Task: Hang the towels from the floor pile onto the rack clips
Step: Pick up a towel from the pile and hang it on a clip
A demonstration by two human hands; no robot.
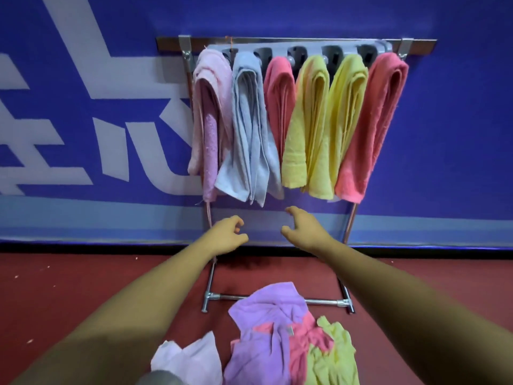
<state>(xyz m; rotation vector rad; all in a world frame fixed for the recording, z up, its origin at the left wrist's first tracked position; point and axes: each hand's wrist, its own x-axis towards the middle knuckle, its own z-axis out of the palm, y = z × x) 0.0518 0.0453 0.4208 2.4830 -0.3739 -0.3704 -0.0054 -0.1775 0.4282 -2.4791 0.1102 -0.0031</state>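
Observation:
Several towels hang from the clip strip point(297, 50) of a metal rack: a pale pink towel point(212, 107), a light blue towel point(249, 129), a coral towel point(279, 101), two yellow towels point(308, 126) point(345, 107) and another coral towel point(377, 120). A floor pile lies in front of the rack, with a purple towel point(266, 329), a coral one, a yellow-green one point(333, 359) and a white one point(188, 359). My left hand point(226, 236) and my right hand point(304, 227) reach forward below the hanging towels. Both hold nothing, with fingers loosely curled.
The rack's chrome base bar point(230, 297) rests on the red floor point(69, 287) just behind the pile. A blue wall banner point(83, 107) with white lettering stands behind the rack.

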